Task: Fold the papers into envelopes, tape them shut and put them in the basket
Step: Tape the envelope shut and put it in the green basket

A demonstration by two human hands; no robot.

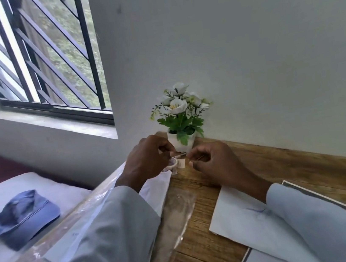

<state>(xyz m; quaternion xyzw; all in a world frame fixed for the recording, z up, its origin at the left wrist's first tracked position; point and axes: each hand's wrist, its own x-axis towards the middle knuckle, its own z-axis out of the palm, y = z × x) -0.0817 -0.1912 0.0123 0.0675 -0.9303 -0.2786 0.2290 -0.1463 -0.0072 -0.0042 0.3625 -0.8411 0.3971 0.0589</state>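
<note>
1. We see both hands raised just above the wooden table [272, 161], near the far wall, forearms in pale sleeves reaching in from below.
2. Left hand [147, 159]: knuckles up, fingers curled down round a small roll of tape [172, 164], holding it just off the tabletop.
3. Right hand [214, 160]: fingers curled inward, fingertips pinching the free end of the tape strip [181, 155] drawn out between the two hands.
4. A white sheet of paper [234, 213] lies flat on the table under the right forearm, near edge toward us.
5. More white paper [157, 184] shows beneath the left wrist, beside clear plastic wrapping [178, 210].
6. A potted plant with white flowers [180, 116] stands against the wall just behind the hands.
7. A blue cap [21, 216] rests on the bed to the left.
</note>
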